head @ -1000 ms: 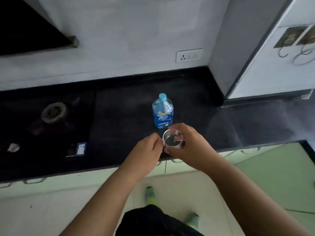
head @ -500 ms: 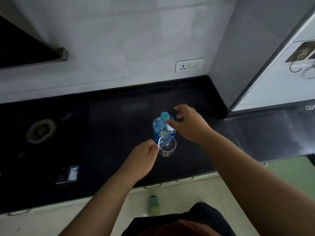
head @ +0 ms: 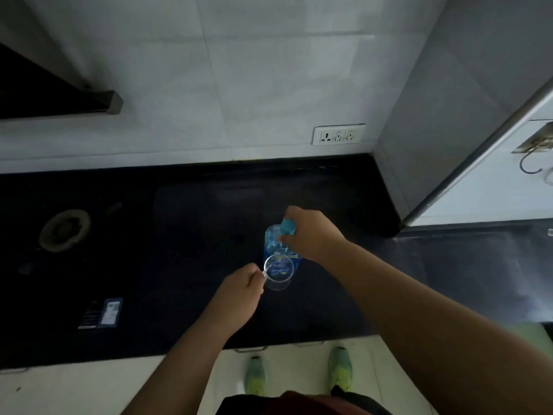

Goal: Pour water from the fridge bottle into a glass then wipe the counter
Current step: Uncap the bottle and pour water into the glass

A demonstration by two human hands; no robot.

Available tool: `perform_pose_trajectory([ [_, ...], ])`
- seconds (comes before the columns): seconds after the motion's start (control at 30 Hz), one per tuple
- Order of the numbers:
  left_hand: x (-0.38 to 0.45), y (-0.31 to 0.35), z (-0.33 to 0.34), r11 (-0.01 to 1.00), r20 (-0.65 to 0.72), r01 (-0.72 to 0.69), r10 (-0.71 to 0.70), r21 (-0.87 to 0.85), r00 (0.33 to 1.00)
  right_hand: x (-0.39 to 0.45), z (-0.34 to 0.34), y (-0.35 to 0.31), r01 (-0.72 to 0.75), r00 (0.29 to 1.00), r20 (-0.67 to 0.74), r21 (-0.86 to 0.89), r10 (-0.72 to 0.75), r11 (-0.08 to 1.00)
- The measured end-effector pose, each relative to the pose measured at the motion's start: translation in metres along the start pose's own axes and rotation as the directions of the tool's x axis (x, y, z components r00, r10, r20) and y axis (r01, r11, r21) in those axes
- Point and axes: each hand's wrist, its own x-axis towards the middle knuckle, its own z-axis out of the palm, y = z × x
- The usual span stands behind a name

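A clear plastic water bottle [head: 273, 242] with a blue cap and blue label stands upright on the black counter [head: 209, 211]. My right hand [head: 311, 235] grips its neck and shoulder just below the cap. Right in front of the bottle stands a small clear glass [head: 278, 272]. My left hand [head: 239, 295] pinches the glass's left rim. The bottle's lower part is hidden behind the glass and my right hand.
A gas hob with a burner ring [head: 64, 230] fills the counter's left part, with a sticker label [head: 103, 313] at its front. A wall socket [head: 338, 134] sits behind. A grey fridge side [head: 434, 130] rises at the right. A hood corner [head: 110, 101] hangs upper left.
My right hand left the glass, reached over to the bottle and closed round its neck. My left hand kept hold of the glass's rim.
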Motion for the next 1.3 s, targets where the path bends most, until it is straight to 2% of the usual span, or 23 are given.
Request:
perform_pose_trajectory([
  [0.13,0.017,-0.01,-0.002,0.997,-0.033,0.043,-0.045,-0.064,0.998,0.004,-0.015,0.023,-0.06,0.997,-0.048,0.075,0.064,0.995],
  [0.37,0.075,-0.018,0.012,0.976,-0.01,0.163,-0.166,-0.142,0.986,-0.001,-0.028,0.059,-0.204,0.964,-0.14,0.164,0.228,0.965],
  [0.5,0.113,-0.016,0.029,0.973,0.042,0.215,-0.212,-0.081,0.976,-0.003,-0.027,0.07,-0.213,0.962,-0.135,0.178,0.239,0.961],
  [0.63,0.137,-0.009,0.045,0.953,0.067,0.278,-0.271,-0.122,0.96,0.001,-0.023,0.072,-0.23,0.96,-0.12,0.175,0.253,0.957],
  [0.8,0.156,-0.02,0.062,0.963,0.059,0.263,-0.266,0.057,0.962,0.002,-0.023,0.072,-0.247,0.959,-0.113,0.112,0.259,0.962],
  [1.0,0.149,-0.022,0.057,0.961,0.023,0.186,-0.194,0.203,0.981,-0.002,-0.022,0.07,-0.268,0.956,-0.11,0.065,0.273,0.961],
  [1.3,0.13,-0.025,0.05,0.981,0.097,0.141,-0.155,0.136,0.983,-0.001,-0.028,0.058,-0.289,0.954,-0.074,0.033,0.291,0.957],
])
